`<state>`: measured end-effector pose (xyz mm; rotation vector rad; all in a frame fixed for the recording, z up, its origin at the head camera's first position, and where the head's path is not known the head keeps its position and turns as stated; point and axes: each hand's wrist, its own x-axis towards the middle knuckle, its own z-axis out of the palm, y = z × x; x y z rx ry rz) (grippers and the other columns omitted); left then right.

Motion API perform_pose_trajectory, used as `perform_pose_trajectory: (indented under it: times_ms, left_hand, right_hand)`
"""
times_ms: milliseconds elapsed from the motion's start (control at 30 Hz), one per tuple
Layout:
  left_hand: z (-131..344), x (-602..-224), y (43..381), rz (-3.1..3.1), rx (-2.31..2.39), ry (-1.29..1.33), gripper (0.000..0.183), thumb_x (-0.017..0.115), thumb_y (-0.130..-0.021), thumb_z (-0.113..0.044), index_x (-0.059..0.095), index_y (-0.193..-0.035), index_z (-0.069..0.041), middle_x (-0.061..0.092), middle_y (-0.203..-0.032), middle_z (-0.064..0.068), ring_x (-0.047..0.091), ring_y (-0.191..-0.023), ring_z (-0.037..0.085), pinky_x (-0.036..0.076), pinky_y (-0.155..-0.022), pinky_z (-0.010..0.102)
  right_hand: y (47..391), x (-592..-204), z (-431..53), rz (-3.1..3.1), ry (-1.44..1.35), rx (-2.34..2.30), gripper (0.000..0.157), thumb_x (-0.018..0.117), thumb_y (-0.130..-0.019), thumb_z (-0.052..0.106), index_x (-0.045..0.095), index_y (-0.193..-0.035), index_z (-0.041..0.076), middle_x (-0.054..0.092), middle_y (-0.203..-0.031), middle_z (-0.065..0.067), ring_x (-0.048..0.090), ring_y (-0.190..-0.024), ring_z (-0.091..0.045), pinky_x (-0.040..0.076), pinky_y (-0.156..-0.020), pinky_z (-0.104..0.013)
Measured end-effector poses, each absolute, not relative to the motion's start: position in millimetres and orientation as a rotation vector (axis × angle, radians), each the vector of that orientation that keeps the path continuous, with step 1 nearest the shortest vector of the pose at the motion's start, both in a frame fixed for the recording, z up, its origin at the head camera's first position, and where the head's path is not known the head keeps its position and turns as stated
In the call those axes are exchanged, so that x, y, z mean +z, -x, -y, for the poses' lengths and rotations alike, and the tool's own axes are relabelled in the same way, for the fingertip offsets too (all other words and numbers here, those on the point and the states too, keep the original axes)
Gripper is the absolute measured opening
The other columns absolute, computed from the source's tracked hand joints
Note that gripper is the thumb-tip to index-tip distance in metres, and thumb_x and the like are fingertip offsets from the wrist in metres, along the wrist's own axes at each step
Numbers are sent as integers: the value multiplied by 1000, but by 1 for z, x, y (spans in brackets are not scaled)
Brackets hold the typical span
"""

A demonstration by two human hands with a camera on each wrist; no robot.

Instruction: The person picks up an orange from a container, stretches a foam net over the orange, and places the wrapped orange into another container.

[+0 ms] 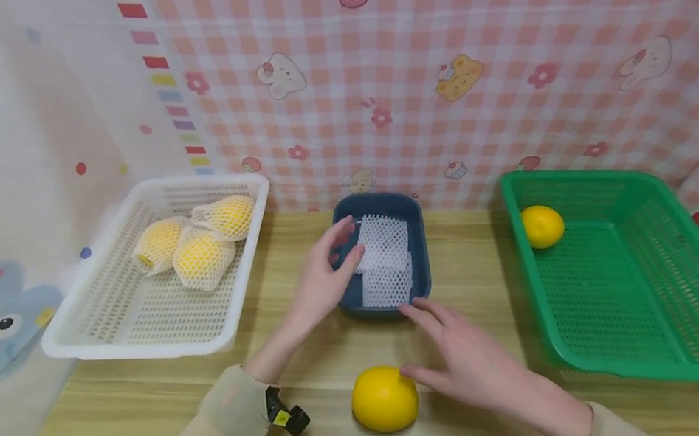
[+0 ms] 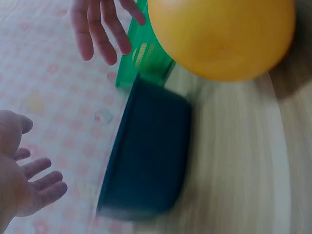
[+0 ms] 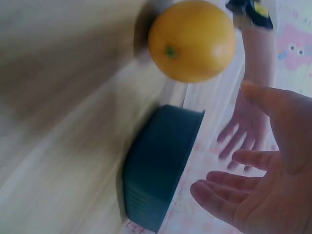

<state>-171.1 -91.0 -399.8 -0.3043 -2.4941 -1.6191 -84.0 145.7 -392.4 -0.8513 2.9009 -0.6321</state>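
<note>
My left hand [image 1: 327, 268] hovers over the left side of a small dark blue basket [image 1: 421, 265], fingers loosely bent and holding nothing. In that basket lie white foam fruit nets [image 1: 385, 253], flat and overlapping. My right hand [image 1: 471, 354] is spread just right of the basket's near corner, its fingertips close to the rim and its thumb near a yellow-orange fruit [image 1: 386, 400]. That fruit sits bare on the table in front of the basket; a green stem spot shows on the orange fruit [image 3: 192, 41] in the right wrist view. Neither hand grips anything.
A white basket [image 1: 66, 327] on the left holds three yellow fruits [image 1: 204, 257] wrapped in foam nets. On the right, a green basket [image 1: 549, 328] holds one bare orange fruit [image 1: 542, 226]. A pink checked cloth [image 1: 371, 65] hangs behind the wooden table [image 1: 294, 232].
</note>
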Motion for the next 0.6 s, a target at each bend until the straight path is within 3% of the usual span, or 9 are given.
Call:
perform_pose_trajectory:
  times_ms: [333, 600]
  left_hand:
    - [121, -423, 157, 2555, -1572, 154, 55, 66, -103, -21, 52, -154, -9, 56, -158, 15, 57, -141, 40, 53, -112, 60]
    - [128, -437, 156, 2595, -1674, 145, 60, 66, -103, -16, 44, -156, 2, 55, -154, 28, 65, -131, 47, 56, -109, 57]
  right_hand:
    - [132, -398, -128, -2995, 734, -709, 73, 79, -94, 41, 52, -154, 10, 53, -156, -25, 58, -138, -45, 52, -113, -60]
    - [168, -406, -120, -2985, 800, -689, 67, 79, -94, 30, 55, -150, 4, 56, -152, -27, 59, -136, -45, 51, -115, -58]
